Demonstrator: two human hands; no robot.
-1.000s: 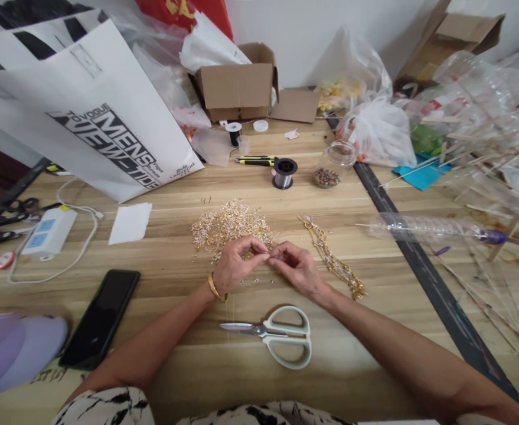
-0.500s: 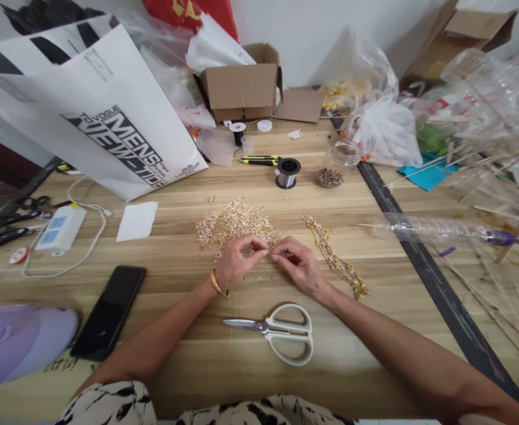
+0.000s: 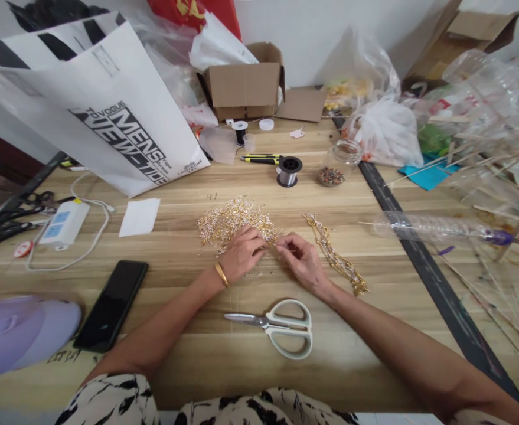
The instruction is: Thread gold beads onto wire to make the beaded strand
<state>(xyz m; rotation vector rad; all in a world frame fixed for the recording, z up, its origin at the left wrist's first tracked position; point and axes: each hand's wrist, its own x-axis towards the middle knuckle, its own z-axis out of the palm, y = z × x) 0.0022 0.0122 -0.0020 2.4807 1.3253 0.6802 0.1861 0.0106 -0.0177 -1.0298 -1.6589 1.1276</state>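
Glittering heap of tiny gold and pinkish-white pieces by left fingers and right fingers, grips indiscernible.

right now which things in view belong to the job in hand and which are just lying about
Likely part of the job:
pile of small gold pieces, at the left hand
beaded-looking strands, beside the right hand
scissors, close below both hands

Probably just lying about:
phone
white paper
shopping bag
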